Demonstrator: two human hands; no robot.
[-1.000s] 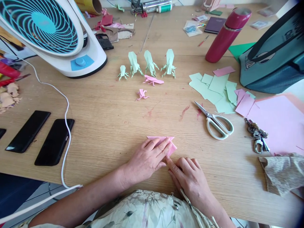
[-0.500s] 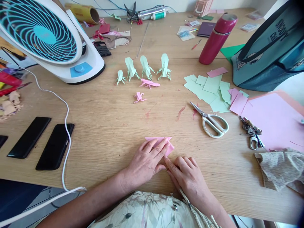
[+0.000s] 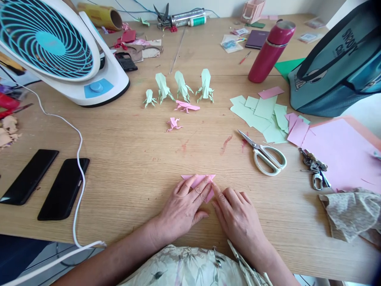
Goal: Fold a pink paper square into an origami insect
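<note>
A folded piece of pink paper [image 3: 200, 180] lies on the table close to me, with a straight far edge and a point toward me. My left hand [image 3: 182, 204] lies flat over it, fingers stretched out and pressing it down. The right index fingertip touches the paper's right side, by the left fingertips; my right hand [image 3: 235, 210] has its other fingers curled. Part of the paper is hidden under the left hand. Beyond it stand a pink paper frog [image 3: 173, 124], another pink folded figure [image 3: 187, 106] and several pale green folded figures [image 3: 205, 85].
White-handled scissors [image 3: 264, 153] lie to the right, near green paper pieces [image 3: 258, 115], keys [image 3: 315, 167] and a pink sheet [image 3: 342, 147]. A red bottle [image 3: 271, 51] and a bag [image 3: 330, 67] stand behind. At left are a fan [image 3: 56, 47], a white cable [image 3: 81, 171] and a phone [image 3: 64, 188].
My right index finger has slid away from me along the paper's right side. The small corner that stuck out at right no longer shows. My left hand stays on the paper.
</note>
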